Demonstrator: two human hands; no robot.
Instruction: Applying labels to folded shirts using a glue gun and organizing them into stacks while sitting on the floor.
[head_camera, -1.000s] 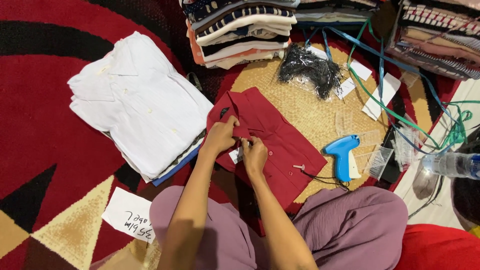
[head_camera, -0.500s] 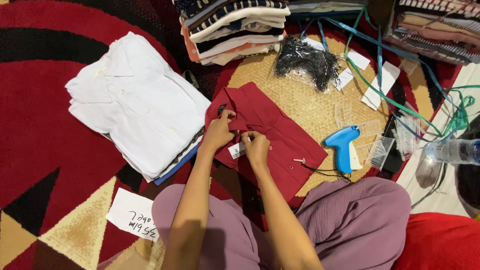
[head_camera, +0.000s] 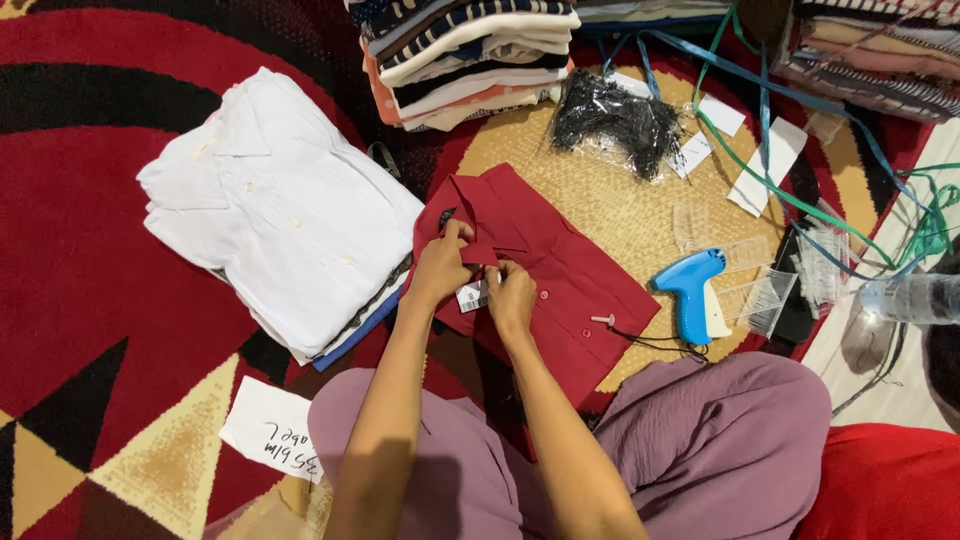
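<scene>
The white tag, unchanged in position, is kept pinched by both the left hand and right hand at the red shirt collar.

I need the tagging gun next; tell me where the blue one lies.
In the head view, the blue tagging gun lies on the woven mat, right of the red shirt, beside clear plastic strips.

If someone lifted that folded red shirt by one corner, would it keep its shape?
Probably not. The red shirt looks like thin cloth, already creased where the left hand pinches it, so it would likely droop and unfold. It seems light. The paper tag by the right hand would probably dangle.
</scene>
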